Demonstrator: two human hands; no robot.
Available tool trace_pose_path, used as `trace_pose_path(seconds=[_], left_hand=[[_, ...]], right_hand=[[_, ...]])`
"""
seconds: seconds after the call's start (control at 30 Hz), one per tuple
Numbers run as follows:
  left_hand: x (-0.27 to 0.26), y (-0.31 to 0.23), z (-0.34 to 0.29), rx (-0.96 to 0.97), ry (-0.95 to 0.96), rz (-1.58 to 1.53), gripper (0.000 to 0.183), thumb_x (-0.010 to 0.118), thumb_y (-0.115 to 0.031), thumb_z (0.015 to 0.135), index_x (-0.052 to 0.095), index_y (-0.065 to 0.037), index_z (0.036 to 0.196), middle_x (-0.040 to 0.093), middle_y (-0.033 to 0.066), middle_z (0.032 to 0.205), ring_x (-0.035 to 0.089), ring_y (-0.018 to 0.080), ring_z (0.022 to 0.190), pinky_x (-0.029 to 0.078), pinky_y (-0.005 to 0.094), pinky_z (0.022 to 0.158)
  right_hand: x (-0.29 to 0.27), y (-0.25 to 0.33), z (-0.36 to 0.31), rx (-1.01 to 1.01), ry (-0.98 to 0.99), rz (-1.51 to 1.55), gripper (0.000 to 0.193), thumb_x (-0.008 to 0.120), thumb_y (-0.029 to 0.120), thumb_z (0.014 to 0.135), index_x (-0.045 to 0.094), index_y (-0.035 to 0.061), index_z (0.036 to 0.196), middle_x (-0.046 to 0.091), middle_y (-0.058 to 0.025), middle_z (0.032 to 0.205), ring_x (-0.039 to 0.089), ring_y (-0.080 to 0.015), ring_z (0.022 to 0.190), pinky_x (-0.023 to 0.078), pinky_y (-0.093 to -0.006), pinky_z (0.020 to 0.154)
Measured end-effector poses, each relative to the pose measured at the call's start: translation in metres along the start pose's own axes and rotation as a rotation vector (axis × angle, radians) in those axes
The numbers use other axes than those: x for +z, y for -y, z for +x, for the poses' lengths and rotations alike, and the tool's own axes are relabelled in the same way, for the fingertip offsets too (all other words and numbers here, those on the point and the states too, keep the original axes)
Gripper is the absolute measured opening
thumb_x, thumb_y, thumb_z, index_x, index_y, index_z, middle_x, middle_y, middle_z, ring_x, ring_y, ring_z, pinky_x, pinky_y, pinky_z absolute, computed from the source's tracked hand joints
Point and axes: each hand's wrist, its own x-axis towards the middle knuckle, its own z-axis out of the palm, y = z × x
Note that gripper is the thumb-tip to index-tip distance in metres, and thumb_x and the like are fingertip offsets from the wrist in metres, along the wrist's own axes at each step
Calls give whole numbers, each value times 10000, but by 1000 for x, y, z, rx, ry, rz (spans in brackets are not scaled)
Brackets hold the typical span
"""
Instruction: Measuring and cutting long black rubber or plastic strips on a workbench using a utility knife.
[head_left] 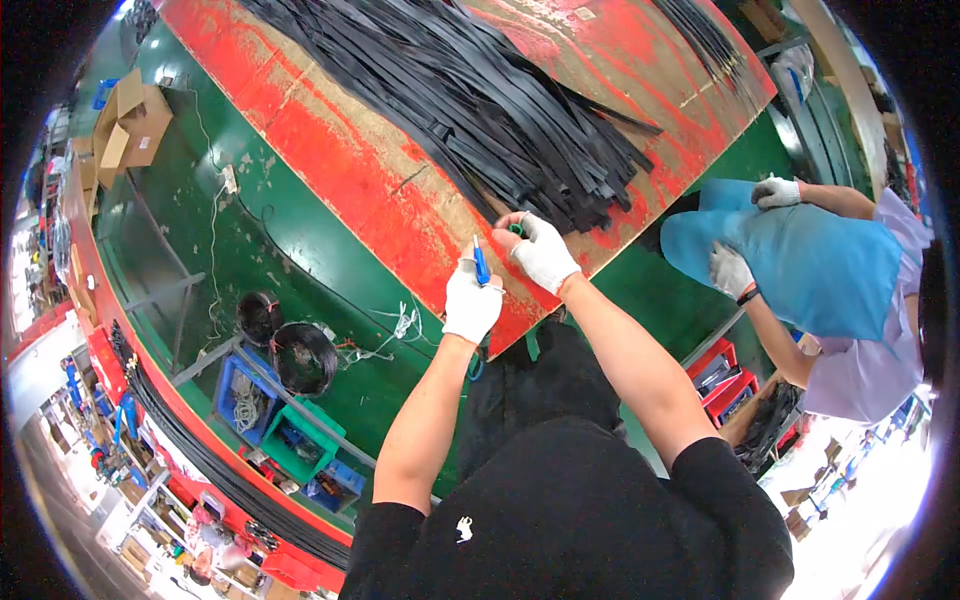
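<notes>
My left hand (472,302), in a white glove, is closed around a slim blue-handled tool (481,266) with a pale, narrow tip pointing away from me. It looks like a utility knife, but its kind is not certain. My right hand (546,256), gloved with bare fingertips, is pinched on a small green ring-like thing (516,229), partly hidden by the fingers. Both hands are above the near corner of a worn red table (400,205). Just beyond my right hand lie the ends of a thick bundle of long flat black strips (510,130).
On the right, a person with white gloves handles a blue sheet (800,250). More thin black strands (700,40) lie at the table's far right. Left on the green floor stand dark buckets (304,358), a green crate (300,440) and a cardboard box (135,125). A teal loop (475,368) hangs near my waist.
</notes>
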Motion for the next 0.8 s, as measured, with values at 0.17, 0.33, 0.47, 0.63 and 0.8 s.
trace_pose_path(seconds=[0.17,0.33,0.47,0.63,0.8], left_hand=[[-2,-15,-9,30,20,67,770,686,-90,850,453,-73,1584,702,156,927,712,305,808,572,404,786],[2,-16,5,-37,-172,464,614,751,-205,867,564,-64,1435,749,192,991,740,397,867,591,500,812],[32,-21,21,264,-159,590,615,798,-236,843,590,-54,1392,736,197,1048,714,415,990,571,504,891],[61,-11,36,404,-135,766,321,670,-174,869,663,-94,1180,733,133,1038,700,350,976,542,505,857],[63,-6,42,273,-56,632,278,613,-290,982,715,-113,1169,748,159,1023,720,361,963,565,489,840]], right_hand=[[-16,30,-7,252,146,-31,404,733,212,1003,664,59,1369,712,-22,1062,617,-109,972,515,-294,879],[-44,12,-25,175,-48,72,176,734,172,1004,720,65,1143,656,39,894,550,-50,731,450,-240,640],[-53,12,-48,119,-23,100,229,674,207,1061,725,52,1221,655,37,948,523,-42,785,437,-236,702],[-49,-26,-81,173,-173,135,301,671,232,1046,739,-5,1219,759,-23,1128,629,-82,1005,521,-265,938],[-45,-49,-83,200,-110,300,316,658,244,1063,726,-13,1234,765,-63,1084,646,-103,997,530,-298,910]])
